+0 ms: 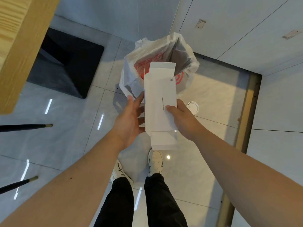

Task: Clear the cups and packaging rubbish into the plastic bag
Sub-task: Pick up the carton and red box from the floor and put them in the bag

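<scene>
A white plastic bag (131, 63) with red print stands open on the floor in front of me, with brown cardboard inside it. I hold a flattened white cardboard box (160, 94) above the bag's near edge, its top flap over the opening. My right hand (182, 118) grips the box's lower right side, thumb on its face. My left hand (131, 118) sits at the box's left edge with fingers spread, touching it. A clear plastic cup (193, 107) stands on the floor just right of my right hand.
A wooden table edge (19, 46) runs along the left, with a dark grey base (65, 63) under it. Two black chair legs (26, 126) poke in from the left. White cabinet panels (246, 38) fill the right. My feet (154, 163) stand below the box.
</scene>
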